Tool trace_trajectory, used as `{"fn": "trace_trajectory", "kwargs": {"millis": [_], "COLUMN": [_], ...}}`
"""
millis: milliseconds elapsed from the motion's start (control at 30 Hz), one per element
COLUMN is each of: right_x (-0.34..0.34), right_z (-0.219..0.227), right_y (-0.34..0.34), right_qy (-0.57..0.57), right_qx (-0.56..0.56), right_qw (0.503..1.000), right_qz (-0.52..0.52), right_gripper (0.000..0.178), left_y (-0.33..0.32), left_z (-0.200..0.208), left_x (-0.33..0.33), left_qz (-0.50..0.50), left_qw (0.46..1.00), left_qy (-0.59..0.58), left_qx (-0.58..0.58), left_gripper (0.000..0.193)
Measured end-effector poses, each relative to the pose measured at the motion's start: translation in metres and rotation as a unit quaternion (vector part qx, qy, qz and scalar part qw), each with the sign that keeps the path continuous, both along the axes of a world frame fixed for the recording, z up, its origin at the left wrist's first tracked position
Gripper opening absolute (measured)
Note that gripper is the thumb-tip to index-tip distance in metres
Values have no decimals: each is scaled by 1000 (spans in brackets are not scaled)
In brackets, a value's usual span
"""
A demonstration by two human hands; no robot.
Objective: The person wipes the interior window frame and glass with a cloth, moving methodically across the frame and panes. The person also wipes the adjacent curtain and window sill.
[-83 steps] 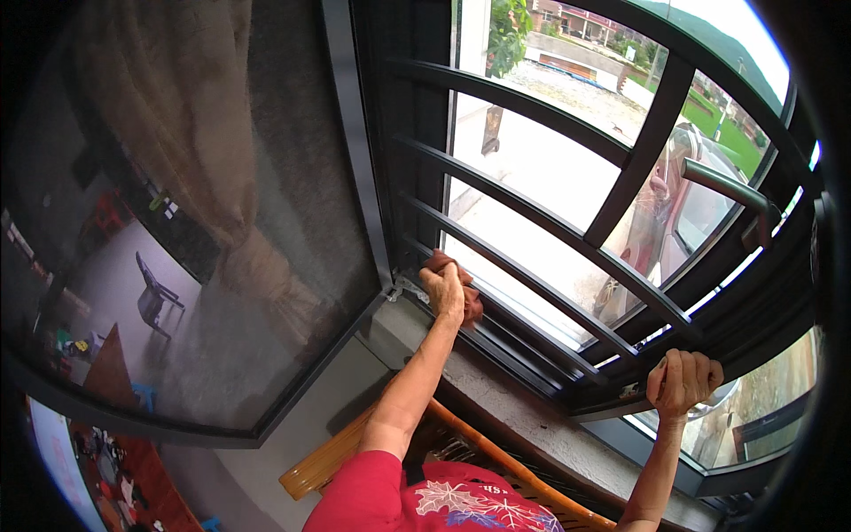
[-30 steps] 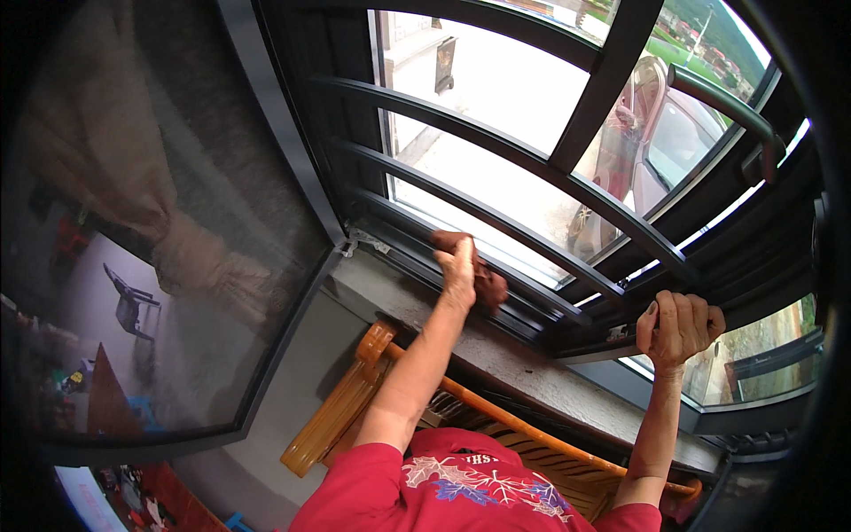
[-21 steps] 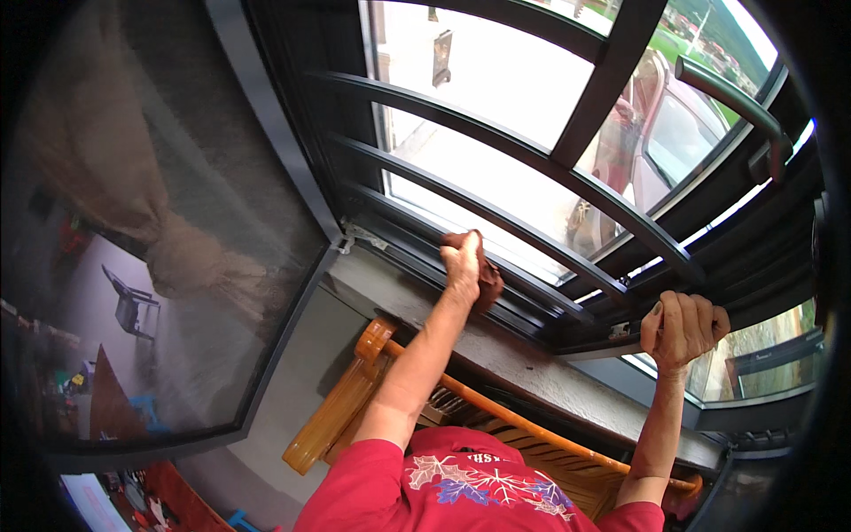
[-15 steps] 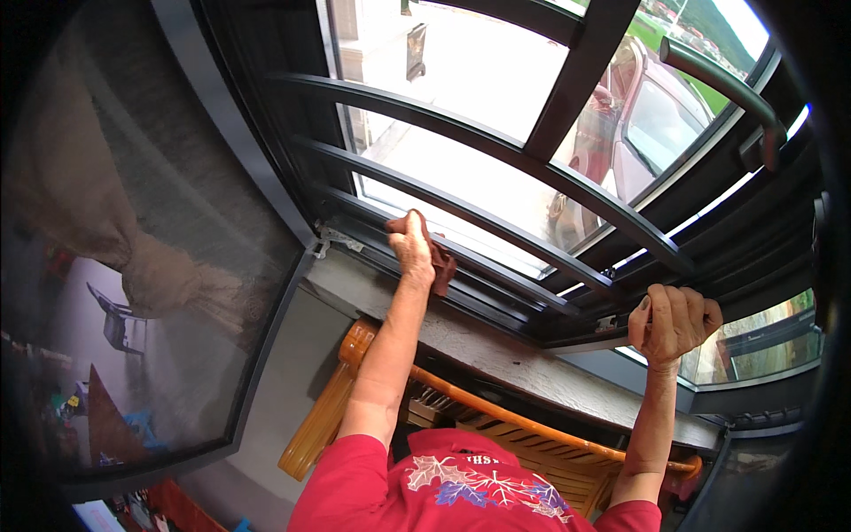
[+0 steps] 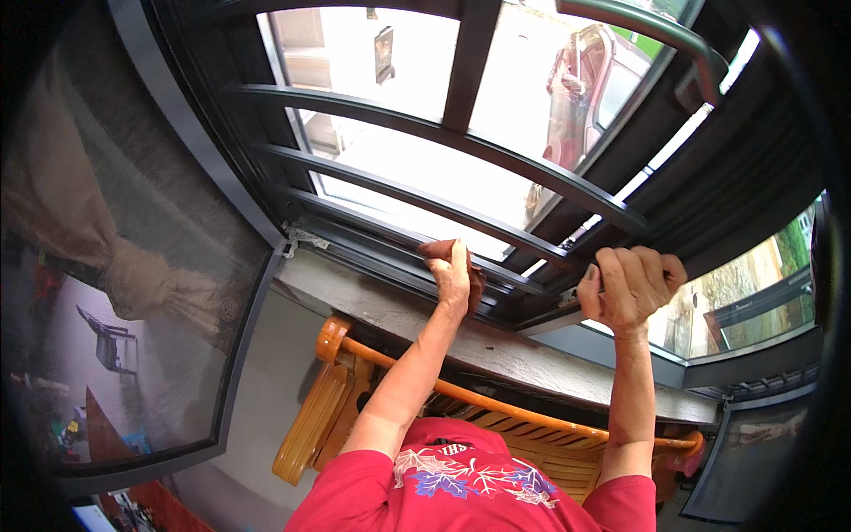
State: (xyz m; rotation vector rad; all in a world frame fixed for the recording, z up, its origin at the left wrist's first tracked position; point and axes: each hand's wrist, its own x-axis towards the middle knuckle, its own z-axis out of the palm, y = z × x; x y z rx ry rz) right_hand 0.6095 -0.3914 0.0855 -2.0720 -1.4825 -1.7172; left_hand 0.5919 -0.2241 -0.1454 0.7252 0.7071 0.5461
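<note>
My left hand is closed round a reddish-brown cloth. It presses the cloth against the lower rail of the dark window frame, just below the lowest grille bar. Part of the cloth hangs out on the right side of the hand. Further right, my right hand is closed with its fingers curled over the edge of the dark window sash. The fingertips are hidden from view.
Dark grille bars cross the opening. A window handle sticks out at upper right. At left stands an open screen panel. Below the window are a rough grey sill and a wooden bench.
My left hand has slid right along the lower rail with the cloth, closer to my right hand. The right hand keeps its hold on the sash. The whole view has shifted.
</note>
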Motion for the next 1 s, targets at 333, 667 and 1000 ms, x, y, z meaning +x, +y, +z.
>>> {"fn": "trace_trajectory", "kwargs": {"millis": [333,667,1000], "right_x": [4,-3,0], "right_z": [-7,-6,-5], "right_y": [-8,-13,-8], "right_qy": [19,51,7], "right_qx": [20,-10,2], "right_qw": [999,998,999], "right_qz": [41,41,35], "right_gripper": [7,7,4], "left_y": [-50,-70,51], "left_z": [37,2,0], "left_x": [-32,-19,-38], "left_qz": [-34,-6,27], "left_qw": [928,571,518], "left_qy": [-102,65,236], "left_qx": [358,818,822], "left_gripper": [33,33,39]}}
